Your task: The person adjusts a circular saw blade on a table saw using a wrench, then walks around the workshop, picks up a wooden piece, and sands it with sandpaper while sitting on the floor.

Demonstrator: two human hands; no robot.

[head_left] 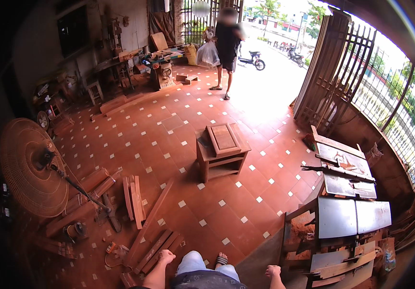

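My left hand is held beside my left thigh with its fingers curled in, and nothing shows in it. Close to it on the floor lie several reddish wooden planks. Out to my right side, my right hand is also curled closed, with no object visible. It is nearest to a worktable with a shiny metal top. Ahead of me on the tiles stands a small wooden cabinet with an open shelf. A framed wooden panel rests on its top.
A large standing fan is at the left, its base among stacked timber. Farther back are a woodworking machine and a person near the open gate. Boards and offcuts crowd the right side.
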